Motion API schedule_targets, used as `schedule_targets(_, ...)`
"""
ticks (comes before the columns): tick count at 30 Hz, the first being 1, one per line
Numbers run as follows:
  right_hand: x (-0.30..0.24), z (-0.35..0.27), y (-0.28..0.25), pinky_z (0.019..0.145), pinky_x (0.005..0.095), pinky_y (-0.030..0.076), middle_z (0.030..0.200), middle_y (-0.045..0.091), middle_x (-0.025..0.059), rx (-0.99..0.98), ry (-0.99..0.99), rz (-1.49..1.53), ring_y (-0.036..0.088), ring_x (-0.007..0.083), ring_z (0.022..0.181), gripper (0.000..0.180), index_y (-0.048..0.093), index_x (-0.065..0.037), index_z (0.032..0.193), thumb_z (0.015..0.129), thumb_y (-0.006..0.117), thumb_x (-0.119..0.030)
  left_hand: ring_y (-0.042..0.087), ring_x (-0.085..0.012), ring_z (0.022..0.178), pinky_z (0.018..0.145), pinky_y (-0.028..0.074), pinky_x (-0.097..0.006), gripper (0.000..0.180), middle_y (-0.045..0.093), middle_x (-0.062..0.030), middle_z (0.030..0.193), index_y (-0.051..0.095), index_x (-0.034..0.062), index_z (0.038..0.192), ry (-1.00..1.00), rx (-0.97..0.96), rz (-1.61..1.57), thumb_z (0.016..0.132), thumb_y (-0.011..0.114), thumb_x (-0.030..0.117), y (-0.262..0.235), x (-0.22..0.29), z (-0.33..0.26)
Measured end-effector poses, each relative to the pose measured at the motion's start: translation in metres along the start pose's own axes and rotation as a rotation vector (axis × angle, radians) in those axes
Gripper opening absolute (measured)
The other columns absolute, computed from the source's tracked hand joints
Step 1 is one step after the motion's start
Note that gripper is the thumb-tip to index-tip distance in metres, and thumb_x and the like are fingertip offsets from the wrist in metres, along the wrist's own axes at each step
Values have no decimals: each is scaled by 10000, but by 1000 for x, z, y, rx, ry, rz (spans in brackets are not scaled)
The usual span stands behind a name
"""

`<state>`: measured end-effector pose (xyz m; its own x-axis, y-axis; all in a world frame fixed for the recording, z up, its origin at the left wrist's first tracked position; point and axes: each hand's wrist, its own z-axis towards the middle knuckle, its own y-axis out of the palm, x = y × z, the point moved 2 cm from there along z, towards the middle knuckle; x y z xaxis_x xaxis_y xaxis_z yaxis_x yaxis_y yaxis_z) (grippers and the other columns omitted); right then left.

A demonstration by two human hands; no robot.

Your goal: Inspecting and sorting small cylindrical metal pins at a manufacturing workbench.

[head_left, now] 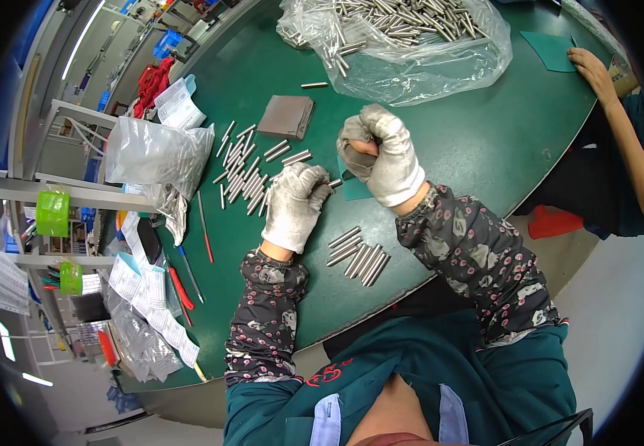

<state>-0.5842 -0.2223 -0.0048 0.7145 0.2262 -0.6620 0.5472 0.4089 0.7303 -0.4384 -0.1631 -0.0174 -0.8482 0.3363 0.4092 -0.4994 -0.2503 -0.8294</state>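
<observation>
My left hand [296,204], in a pale work glove, is closed on a short metal pin [335,183], whose end sticks out past the fingertips. Close by on its right, my gloved right hand [387,157] is curled shut. A small dark tip [348,175] shows below its fingers; what the hand grips is mostly hidden. Beneath lies a small green sheet [358,189]. Loose metal pins [244,172] are scattered just beyond and left of my left hand. Nearer my body, a group of similar pins [366,262] lies roughly side by side.
A brown-grey block [287,117] sits on the green table [426,123]. At the far side, a clear plastic bag [441,70] holds many pins. Red-handled tools [181,286], papers and plastic bags line the left edge. A co-worker's hand [593,73] touches another green sheet [549,50] at right.
</observation>
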Motion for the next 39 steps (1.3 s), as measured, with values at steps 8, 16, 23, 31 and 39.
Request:
schedule_targets(8, -1, 1, 1, 412, 243, 156, 493, 220, -31, 52, -5, 10, 200, 82, 424, 439, 284, -131, 536, 868, 380, -402, 558, -280, 749, 666, 451, -359, 210, 568, -97, 788, 592, 51, 849, 19, 23, -8, 654, 664, 23, 2, 3, 0)
schedule_targets(16, 4, -2, 0, 410, 239, 181, 506, 253, -35, 37, -9, -77, 232, 74, 424, 395, 296, -140, 565, 871, 394, -370, 555, -275, 764, 666, 451, -355, 212, 568, -93, 794, 587, 49, 853, 12, 37, -16, 657, 662, 21, 2, 2, -1)
schedule_targets(23, 1, -1, 0, 415, 242, 176, 508, 236, -36, 4, -27, -3, 226, 78, 434, 407, 289, -138, 557, 869, 403, -374, 558, -270, 733, 652, 453, -351, 215, 568, -90, 760, 594, 50, 842, 18, 14, 0, 643, 670, 23, -2, 3, -1)
schedule_targets(31, 2, 0, 2, 407, 248, 154, 477, 218, -33, 31, 12, 4, 201, 84, 421, 453, 272, -132, 519, 863, 377, -407, 559, -269, 717, 642, 450, -353, 205, 567, -88, 738, 602, 51, 818, -20, 13, -18, 626, 673, 28, -3, 6, 1)
schedule_targets(39, 3, 0, 2, 405, 249, 157, 474, 220, -28, 42, 9, 23, 204, 87, 417, 444, 272, -130, 518, 862, 371, -393, 552, -269, 721, 651, 443, -357, 184, 564, -85, 728, 598, 51, 805, -10, -3, -15, 634, 663, 28, -3, 6, 1)
